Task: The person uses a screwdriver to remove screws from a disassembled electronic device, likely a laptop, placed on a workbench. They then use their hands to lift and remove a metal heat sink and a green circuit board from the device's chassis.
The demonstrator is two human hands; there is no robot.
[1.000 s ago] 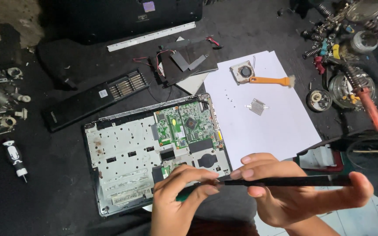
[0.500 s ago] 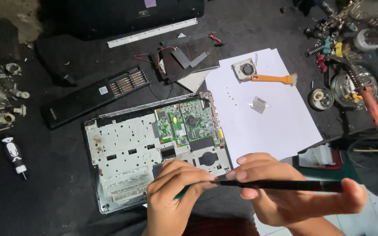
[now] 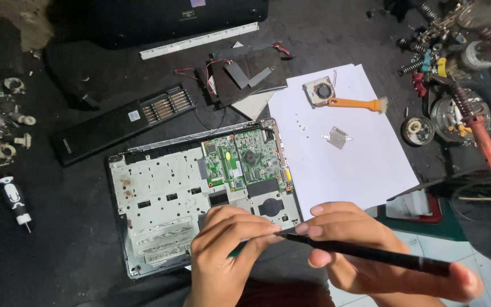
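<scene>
Screwdriver [image 3: 370, 254], slim black, is held level just above the opened laptop's [image 3: 160, 193] front edge: tip end pinched by left hand [image 3: 228, 250] fingertips, shaft gripped in right hand [image 3: 365, 256]. Green board [image 3: 242, 162] exposed; white paper [image 3: 336, 153] w/ small fan [image 3: 318, 91] alongside.

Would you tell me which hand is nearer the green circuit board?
Left. The left hand sits just below the green circuit board; the right hand lies farther off, lower right.

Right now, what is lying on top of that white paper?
On the paper lie a small fan, an orange-handled brush, a small metal grid piece and a few tiny specks, perhaps screws. Its near corner is covered by the right hand.
</scene>
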